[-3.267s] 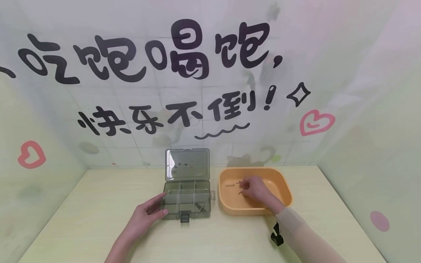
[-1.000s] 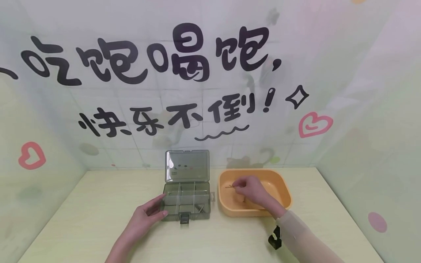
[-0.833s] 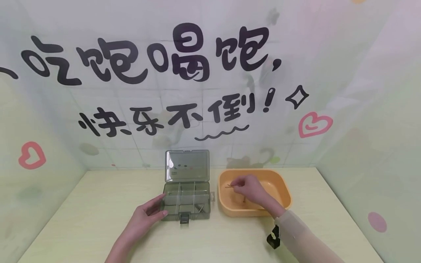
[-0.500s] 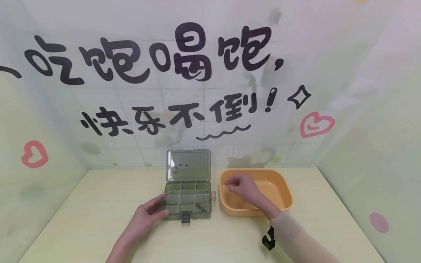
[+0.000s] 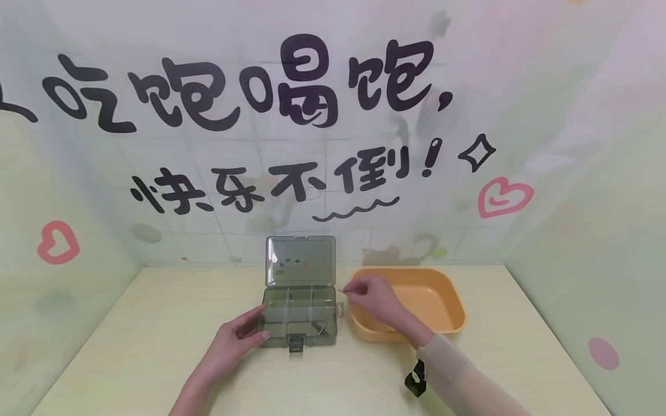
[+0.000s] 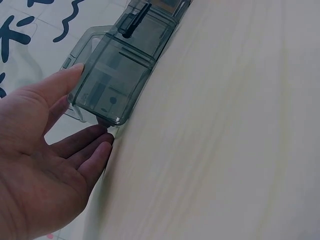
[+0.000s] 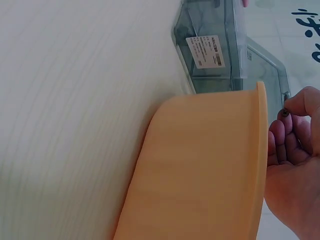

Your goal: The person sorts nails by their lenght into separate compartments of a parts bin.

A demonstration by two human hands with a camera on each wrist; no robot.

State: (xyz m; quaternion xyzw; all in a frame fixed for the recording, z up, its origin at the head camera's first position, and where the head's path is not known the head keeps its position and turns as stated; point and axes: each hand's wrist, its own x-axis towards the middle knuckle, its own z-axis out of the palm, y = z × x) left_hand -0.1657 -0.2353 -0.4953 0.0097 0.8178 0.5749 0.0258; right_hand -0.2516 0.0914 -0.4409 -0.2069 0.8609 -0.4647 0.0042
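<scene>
A grey see-through compartment box (image 5: 274, 329) stands on the table with its lid (image 5: 300, 260) raised at the back. Several thin metal screws (image 5: 321, 329) lie in its front right compartment. My left hand (image 5: 229, 346) rests against the box's left end, thumb near the front corner and fingers along the side. Over the left rim of the orange tray (image 5: 432, 300), my right hand (image 5: 377, 297) pinches a small screw (image 7: 285, 113) between thumb and fingertip. In the right wrist view, only the screw's dark head shows.
A pale wooden table (image 5: 156, 323) carries both containers, box left and tray right, with a narrow gap between. A printed wall sheet (image 5: 218, 144) stands close behind. A black strap piece (image 5: 416, 378) hangs below the right sleeve (image 5: 452, 370).
My right hand has lifted a screw from the tray and moved left to the tray's rim, near the box. The left hand has stayed at the box's end.
</scene>
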